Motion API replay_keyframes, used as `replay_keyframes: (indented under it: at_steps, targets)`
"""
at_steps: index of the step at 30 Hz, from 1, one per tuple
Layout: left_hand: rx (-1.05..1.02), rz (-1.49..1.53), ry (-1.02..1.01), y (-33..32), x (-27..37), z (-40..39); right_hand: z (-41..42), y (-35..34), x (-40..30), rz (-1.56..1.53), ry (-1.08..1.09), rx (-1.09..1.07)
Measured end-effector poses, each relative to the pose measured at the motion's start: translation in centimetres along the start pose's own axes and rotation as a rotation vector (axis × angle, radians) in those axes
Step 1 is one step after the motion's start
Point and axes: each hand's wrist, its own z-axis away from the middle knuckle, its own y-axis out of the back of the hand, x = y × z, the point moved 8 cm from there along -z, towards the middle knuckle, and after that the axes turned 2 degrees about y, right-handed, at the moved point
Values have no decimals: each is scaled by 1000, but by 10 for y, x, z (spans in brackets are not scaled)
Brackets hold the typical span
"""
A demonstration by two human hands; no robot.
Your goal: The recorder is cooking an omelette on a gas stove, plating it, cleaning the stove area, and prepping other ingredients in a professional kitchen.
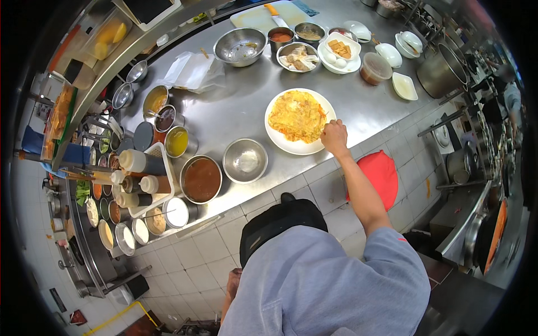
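Note:
A folded yellow omelette [297, 115] with orange bits along its edges lies on a round white plate [290, 145], near the front edge of the steel worktable. My right hand [335, 136] is closed at the plate's near right rim, with the fingers curled and the thumb side beside the omelette. My left hand [233, 282] hangs low by my left side, partly hidden behind my grey shirt. Something dark shows at its fingers, too small to name. Left of the plate stands a steel mixing bowl [245, 161] with a pale residue in the bottom.
A pot of brown sauce [201, 179] and a white basket of squeeze bottles [159, 152] stand to the left. Behind the plate are a bowl of crumpled wrapping [299, 57] and a lidded plastic tub [375, 68]. A red object [377, 180] sits below the table edge.

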Motion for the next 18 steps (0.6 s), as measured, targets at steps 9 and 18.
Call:
replay_keyframes:
  at_steps: [9,18]
  targets:
    - [46,6,267,2,-33,-7,0,7,32,-394,-44,-54]
    - [60,-2,215,8,38,-18,-3,9,-16,-54,208,-158]
